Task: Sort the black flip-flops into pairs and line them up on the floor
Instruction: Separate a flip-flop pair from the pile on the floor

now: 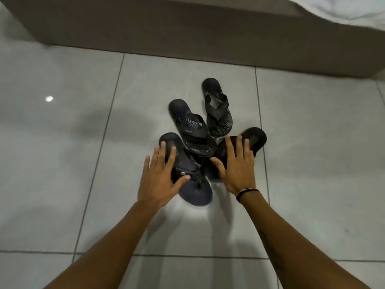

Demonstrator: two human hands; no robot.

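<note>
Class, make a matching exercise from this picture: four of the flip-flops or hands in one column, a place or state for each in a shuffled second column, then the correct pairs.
1. far flip-flop
2. patterned middle flip-flop
3. left hand
4. right hand

A. wears a dark wristband
B. lies apart, nearest the bed base
C. spread over the nearest flip-flop, the one with a metal stud
D. overlaps the flip-flop under the left hand

Pairs: 1-B, 2-D, 3-C, 4-A

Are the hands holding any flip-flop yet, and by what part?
Nothing is gripped: both hands, left and right, are spread open over the flip-flop pile.
</note>
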